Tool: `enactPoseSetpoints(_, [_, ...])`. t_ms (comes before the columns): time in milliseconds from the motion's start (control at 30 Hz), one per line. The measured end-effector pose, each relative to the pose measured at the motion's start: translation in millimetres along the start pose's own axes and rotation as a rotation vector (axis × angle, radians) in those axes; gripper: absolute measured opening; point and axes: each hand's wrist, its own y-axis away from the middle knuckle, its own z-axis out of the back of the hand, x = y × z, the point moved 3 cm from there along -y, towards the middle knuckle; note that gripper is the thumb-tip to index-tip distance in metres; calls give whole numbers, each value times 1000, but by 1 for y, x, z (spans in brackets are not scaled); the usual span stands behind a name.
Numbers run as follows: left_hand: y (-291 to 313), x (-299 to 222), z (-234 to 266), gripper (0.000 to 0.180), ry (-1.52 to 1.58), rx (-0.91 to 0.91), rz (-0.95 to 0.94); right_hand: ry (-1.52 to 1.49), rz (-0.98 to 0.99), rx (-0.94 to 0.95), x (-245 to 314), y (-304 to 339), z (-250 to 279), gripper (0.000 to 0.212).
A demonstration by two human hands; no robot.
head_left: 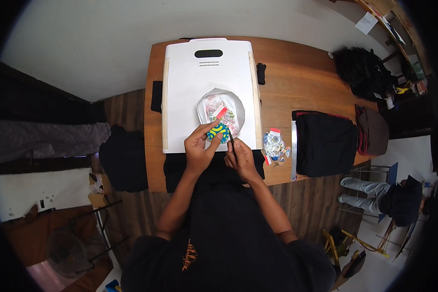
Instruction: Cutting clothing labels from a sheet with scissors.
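Note:
My left hand (199,145) is closed on a round blue patch (219,133) with a yellow-green curved pattern, its edge pinched by thumb and fingers. My right hand (241,158) grips a thin dark tool (231,137), its tip at the right edge of the patch; whether it is a cutter or small scissors I cannot tell. Both hands are over the near part of a white board (185,92) with a round opening. Inside that opening lies a crumpled white plastic bag (234,104) with red and green print. A red-and-white strip (220,113) shows just beyond the patch.
Right of the board lies a pile of small patches and tags (274,145). Beside it are a metal ruler (294,151) and folded black cloth (326,143). A backpack (362,70) rests at the far right of the wooden table (297,73). Another person (399,202) sits off to the right.

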Motion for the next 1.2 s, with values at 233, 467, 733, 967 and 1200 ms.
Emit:
enactPoseSetpoints(233, [-1, -1, 0, 38, -12, -3, -11, -30, -21, -23, -1, 1, 1, 39])
enactPoseSetpoints(467, [0, 1, 1, 37, -12, 1, -4, -18, -30, -6, -3, 0, 1, 39])
enactPoseSetpoints(733, [0, 1, 1, 36, 0, -2, -2, -16, -32, -8, -1, 0, 1, 39])
enactPoseSetpoints(967, [-1, 0, -1, 36, -3, -3, -23, -15, -34, 2, -2, 0, 1, 39])
enactPoseSetpoints(1200, [-2, -2, -1, 36, -18, -9, -22, -29, -33, -5, -3, 1, 2, 39])
